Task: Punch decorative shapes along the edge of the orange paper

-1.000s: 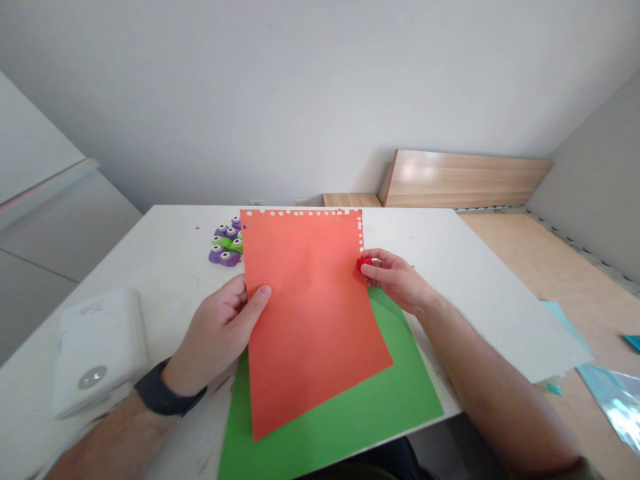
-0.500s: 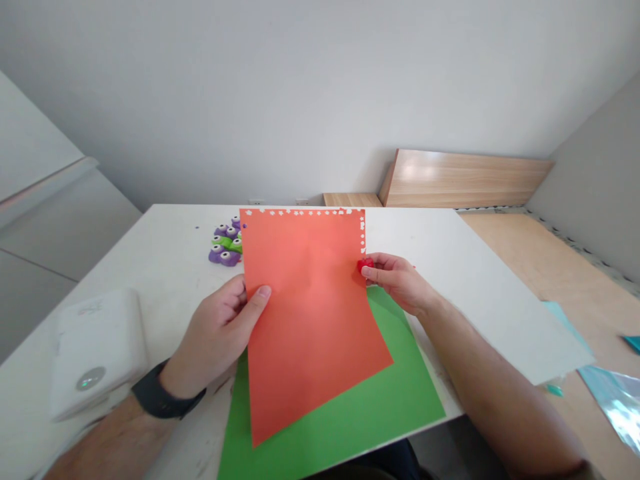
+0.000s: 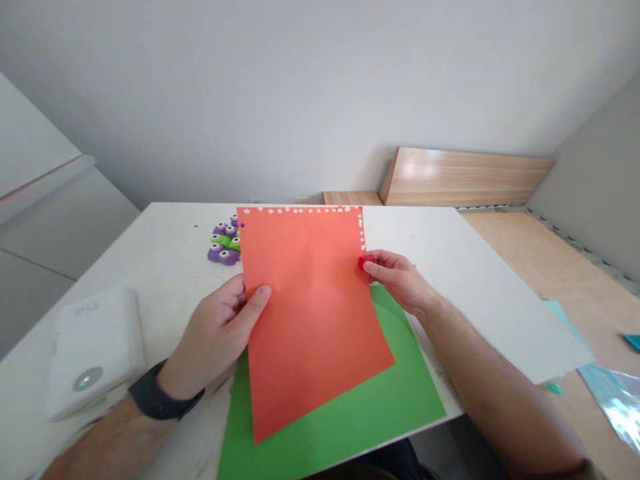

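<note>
Here, the left hand pinches flat orange paper, likely light, floppy, best held by the edge there; the right hand holds a small red plastic punch.

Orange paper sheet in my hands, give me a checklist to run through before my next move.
1. Left hand gripping the orange rectangular paper sheet: ok, thumb on its front.
2. Right hand holding the small red object: ok, at the sheet's right edge.
3. Small pale cut-outs across the top edge: ok.
4. Cut-outs down the whole right edge: not ok, visible only above the red object.
5. Sheet's bottom edge touching the flat green sheet: cannot tell.
</note>
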Demonstrator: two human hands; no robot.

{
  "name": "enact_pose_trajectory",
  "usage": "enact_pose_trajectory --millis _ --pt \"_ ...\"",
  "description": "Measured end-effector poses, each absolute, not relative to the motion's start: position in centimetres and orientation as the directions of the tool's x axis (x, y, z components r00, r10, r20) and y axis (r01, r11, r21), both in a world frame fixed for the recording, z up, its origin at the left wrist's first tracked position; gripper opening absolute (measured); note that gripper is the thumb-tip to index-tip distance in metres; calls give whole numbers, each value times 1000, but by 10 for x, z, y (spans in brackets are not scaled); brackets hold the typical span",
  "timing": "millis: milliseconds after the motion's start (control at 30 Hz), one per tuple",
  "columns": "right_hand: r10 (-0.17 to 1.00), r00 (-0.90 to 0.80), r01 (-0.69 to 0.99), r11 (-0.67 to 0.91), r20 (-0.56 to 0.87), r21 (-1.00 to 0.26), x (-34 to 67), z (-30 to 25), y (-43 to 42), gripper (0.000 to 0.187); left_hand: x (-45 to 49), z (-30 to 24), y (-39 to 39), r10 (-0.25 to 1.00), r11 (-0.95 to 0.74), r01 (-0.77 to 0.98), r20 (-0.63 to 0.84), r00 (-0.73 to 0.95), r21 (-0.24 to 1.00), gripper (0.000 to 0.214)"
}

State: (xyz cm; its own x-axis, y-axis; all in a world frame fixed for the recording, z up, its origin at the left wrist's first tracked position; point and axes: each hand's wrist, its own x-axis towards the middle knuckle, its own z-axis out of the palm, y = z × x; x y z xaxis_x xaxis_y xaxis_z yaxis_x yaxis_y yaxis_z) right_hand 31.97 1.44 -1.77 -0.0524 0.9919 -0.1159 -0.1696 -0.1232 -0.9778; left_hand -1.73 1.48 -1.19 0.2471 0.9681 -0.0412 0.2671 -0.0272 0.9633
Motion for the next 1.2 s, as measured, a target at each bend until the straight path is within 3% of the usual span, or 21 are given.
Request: enact_pose_trajectory --millis 1200 --pt "998 14 -159 -63 -66 -985 311 -19 17 33 -19 -14 15 971 -16 318 -62 232 948 49"
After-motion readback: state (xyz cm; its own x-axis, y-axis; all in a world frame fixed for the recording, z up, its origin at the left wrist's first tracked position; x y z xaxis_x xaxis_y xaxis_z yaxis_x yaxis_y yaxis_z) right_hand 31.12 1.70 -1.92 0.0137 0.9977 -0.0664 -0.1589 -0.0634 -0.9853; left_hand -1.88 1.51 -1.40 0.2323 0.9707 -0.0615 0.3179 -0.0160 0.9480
